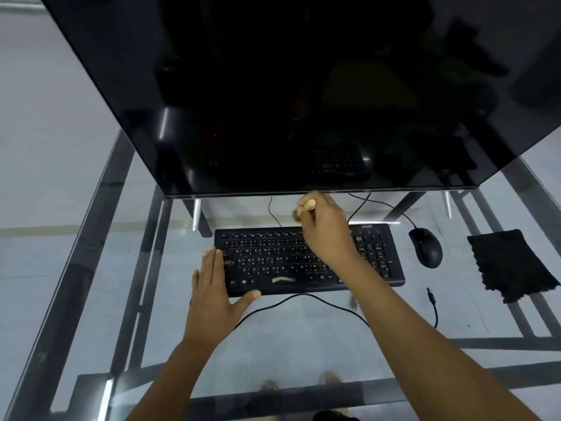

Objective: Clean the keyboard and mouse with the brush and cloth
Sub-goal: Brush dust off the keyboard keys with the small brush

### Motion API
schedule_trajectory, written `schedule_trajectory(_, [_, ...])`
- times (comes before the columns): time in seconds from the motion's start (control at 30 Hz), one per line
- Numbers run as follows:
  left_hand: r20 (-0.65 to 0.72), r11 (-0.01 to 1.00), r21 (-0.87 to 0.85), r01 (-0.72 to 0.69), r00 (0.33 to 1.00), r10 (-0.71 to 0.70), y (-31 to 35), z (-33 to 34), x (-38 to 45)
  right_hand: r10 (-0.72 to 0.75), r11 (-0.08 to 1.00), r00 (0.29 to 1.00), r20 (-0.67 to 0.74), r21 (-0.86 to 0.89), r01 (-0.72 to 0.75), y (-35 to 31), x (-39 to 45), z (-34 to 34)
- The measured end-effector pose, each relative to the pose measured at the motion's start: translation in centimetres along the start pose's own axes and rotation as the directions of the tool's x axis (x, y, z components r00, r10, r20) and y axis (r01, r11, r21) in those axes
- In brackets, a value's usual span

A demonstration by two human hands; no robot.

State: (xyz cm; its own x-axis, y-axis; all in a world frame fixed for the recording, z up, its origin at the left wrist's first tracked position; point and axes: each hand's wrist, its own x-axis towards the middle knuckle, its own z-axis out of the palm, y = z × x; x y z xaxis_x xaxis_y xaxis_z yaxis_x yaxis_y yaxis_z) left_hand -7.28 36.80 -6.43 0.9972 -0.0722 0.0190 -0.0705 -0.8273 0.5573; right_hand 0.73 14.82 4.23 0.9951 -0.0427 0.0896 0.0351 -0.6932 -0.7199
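Observation:
A black keyboard (273,259) lies on the glass table, with pale dust streaks near its space bar. My left hand (214,287) rests flat, fingers straight, on the keyboard's left end. Over the upper middle keys, my right hand (326,229) grips a brush whose wooden handle end (310,204) sticks out above the fingers; its bristles are hidden. The black mouse (425,247) sits to the right of the keyboard. A black cloth (511,264) lies further right, untouched.
A large dark monitor (288,92) leans over the back of the glass table (100,268). A black cable (303,297) loops in front of the keyboard and a loose plug end (430,294) lies near the cloth. Feet show through the glass below.

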Motion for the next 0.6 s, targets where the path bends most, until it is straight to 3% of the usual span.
schedule_trajectory(0.07, [0.015,0.999,-0.045,-0.025,1.000,0.025,-0.6,0.0,-0.3,0.062,0.995,0.979,0.193,0.066,-0.076,-0.7,0.1,0.4])
schedule_trajectory(0.1, [0.020,0.998,-0.056,-0.032,0.999,0.033,-0.8,0.0,-0.4,0.062,0.998,0.968,0.244,0.012,-0.067,-0.8,0.1,0.7])
schedule_trajectory(0.17, [0.029,0.996,-0.082,-0.016,0.999,0.019,-0.9,0.0,-0.6,0.014,0.999,0.990,0.139,-0.047,-0.007,-0.9,0.2,1.4])
schedule_trajectory(0.23, [0.028,0.994,-0.105,0.009,1.000,-0.006,-0.8,-0.1,-0.7,0.000,1.000,0.999,0.048,0.020,-0.001,-1.4,0.4,1.5])
schedule_trajectory(0.3, [0.025,0.994,-0.113,0.016,1.000,-0.013,-0.7,-0.3,-0.9,0.033,0.993,0.975,0.220,0.105,-0.057,-2.0,0.4,1.6])
schedule_trajectory(0.37, [0.026,0.994,-0.113,0.014,1.000,-0.011,-0.7,-0.4,-1.0,0.007,1.000,0.923,0.384,0.014,-0.014,-2.7,-0.1,2.0])
schedule_trajectory(0.43, [0.021,0.992,-0.122,0.015,1.000,-0.013,-0.6,-0.6,-1.0,-0.059,0.996,0.963,0.263,-0.046,0.073,-3.1,-0.3,2.6])
schedule_trajectory(0.5, [0.017,0.989,-0.146,0.008,1.000,-0.005,-0.5,-0.7,-1.0,-0.094,0.996,0.985,0.144,0.025,0.091,-3.5,-0.6,2.7])
schedule_trajectory(0.57, [0.006,0.985,-0.173,-0.001,1.000,0.002,-0.6,-0.8,-1.0,-0.058,0.991,0.950,0.307,0.135,0.016,-4.3,-1.1,3.0])
schedule_trajectory(0.6, [0.001,0.983,-0.186,0.001,1.000,-0.001,-0.6,-0.9,-1.1,-0.061,0.995,0.906,0.418,0.103,0.020,-4.5,-1.5,3.3])
